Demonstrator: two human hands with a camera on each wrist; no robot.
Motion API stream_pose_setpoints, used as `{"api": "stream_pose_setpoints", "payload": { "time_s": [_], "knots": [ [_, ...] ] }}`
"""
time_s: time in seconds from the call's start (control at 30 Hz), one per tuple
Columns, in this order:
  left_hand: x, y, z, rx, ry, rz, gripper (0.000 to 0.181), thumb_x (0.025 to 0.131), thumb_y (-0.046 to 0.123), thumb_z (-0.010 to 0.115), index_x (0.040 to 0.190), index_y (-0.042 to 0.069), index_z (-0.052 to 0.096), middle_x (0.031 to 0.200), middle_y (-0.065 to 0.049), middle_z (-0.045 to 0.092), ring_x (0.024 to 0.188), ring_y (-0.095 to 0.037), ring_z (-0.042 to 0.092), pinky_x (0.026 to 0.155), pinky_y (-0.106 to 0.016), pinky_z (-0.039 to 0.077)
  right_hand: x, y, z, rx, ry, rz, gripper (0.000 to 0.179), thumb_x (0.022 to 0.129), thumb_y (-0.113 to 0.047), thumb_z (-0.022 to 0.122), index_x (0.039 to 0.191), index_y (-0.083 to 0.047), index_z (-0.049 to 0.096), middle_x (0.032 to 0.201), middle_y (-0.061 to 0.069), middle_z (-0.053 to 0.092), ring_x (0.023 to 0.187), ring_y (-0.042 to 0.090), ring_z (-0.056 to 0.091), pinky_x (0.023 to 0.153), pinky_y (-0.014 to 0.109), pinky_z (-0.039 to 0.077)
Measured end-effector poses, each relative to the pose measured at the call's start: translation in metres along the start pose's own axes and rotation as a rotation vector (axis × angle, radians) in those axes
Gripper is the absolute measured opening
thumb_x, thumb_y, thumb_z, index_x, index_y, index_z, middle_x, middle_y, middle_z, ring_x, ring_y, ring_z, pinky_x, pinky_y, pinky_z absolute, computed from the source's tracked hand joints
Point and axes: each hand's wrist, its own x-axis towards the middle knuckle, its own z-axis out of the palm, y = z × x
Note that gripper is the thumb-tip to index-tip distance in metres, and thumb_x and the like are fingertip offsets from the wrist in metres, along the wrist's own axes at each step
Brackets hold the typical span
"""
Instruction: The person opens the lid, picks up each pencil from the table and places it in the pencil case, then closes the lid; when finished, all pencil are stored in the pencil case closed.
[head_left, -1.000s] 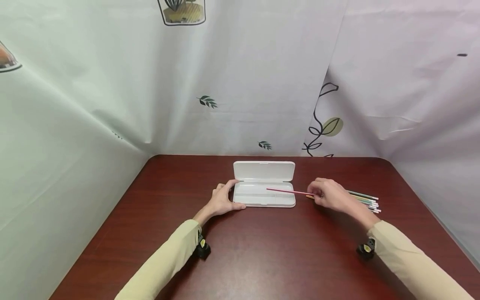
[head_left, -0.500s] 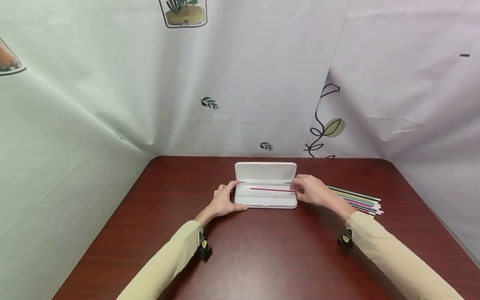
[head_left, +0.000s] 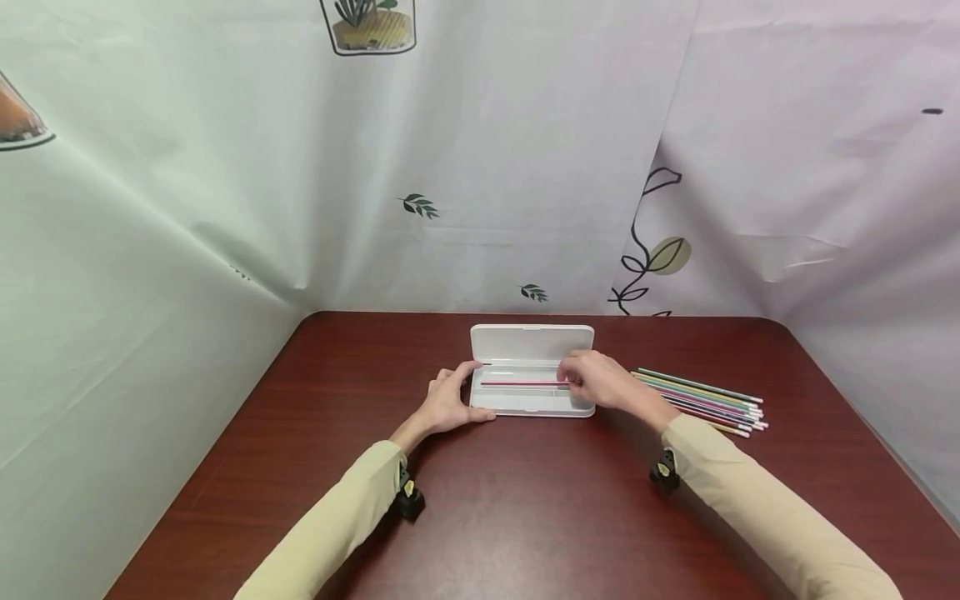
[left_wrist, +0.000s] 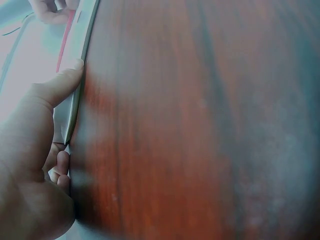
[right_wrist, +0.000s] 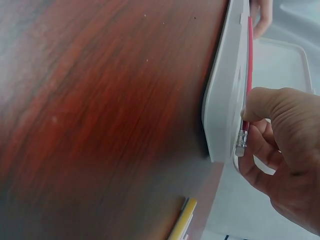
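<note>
Red pencil [head_left: 517, 383] held lengthwise at the tray of an open white pencil case [head_left: 510, 403], near the inner divider [head_left: 517, 389]; whether it touches the tray floor cannot be told. Of the hands, the right hand [head_left: 602, 381] pinches the pencil close to its eraser [right_wrist: 240, 149]; the left hand [head_left: 444, 404] grips the case's left end, thumb on the front rim. Chief hazard: the pencil appears nearly as long as the tray, so a skewed release could prop one end on a wall, while a drop onto the divider could set it rolling. A slack left grip could let the case slide on the bench [head_left: 517, 500]; a knuckle could knock the raised lid [head_left: 517, 343]. The loose pencils [head_left: 708, 402] could scatter if the right sleeve [head_left: 765, 504] brushes them.
</note>
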Motion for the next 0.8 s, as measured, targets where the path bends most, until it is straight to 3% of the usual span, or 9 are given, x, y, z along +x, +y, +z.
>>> {"api": "stream_pose_setpoints", "payload": {
  "time_s": [0.27,0.6,0.8],
  "knots": [
    [0.0001,0.0002,0.0004,-0.003,0.005,0.003,0.088,0.068,0.038,0.091,0.142,0.014,0.049,0.115,-0.011,0.062,0.113,-0.03,0.048,0.091,-0.047,0.032,0.0055,-0.0039,0.0041,0.0,-0.016,-0.061,0.02,0.075,0.007,0.065,0.087,-0.009,0.07,0.08,-0.002,0.055,0.07,0.012,0.049,0.061,0.028,0.042],
    [-0.0001,0.0007,-0.0001,-0.003,0.006,-0.001,0.088,0.068,0.038,0.092,0.142,0.015,0.05,0.113,-0.01,0.061,0.113,-0.029,0.048,0.091,-0.046,0.032,0.0095,-0.0078,0.0022,-0.001,-0.065,-0.062,0.017,0.081,0.006,0.065,0.088,-0.009,0.071,0.084,0.002,0.061,0.073,0.015,0.052,0.066,0.03,0.046],
    [-0.0005,0.0019,-0.0013,-0.012,0.002,-0.002,0.088,0.069,0.038,0.091,0.143,0.014,0.049,0.114,-0.01,0.061,0.114,-0.03,0.048,0.092,-0.047,0.032,0.0037,-0.0025,-0.0018,0.028,-0.023,-0.086,0.015,0.081,0.007,0.066,0.088,-0.007,0.071,0.085,0.003,0.062,0.074,0.015,0.055,0.067,0.032,0.049]
  ]
}}
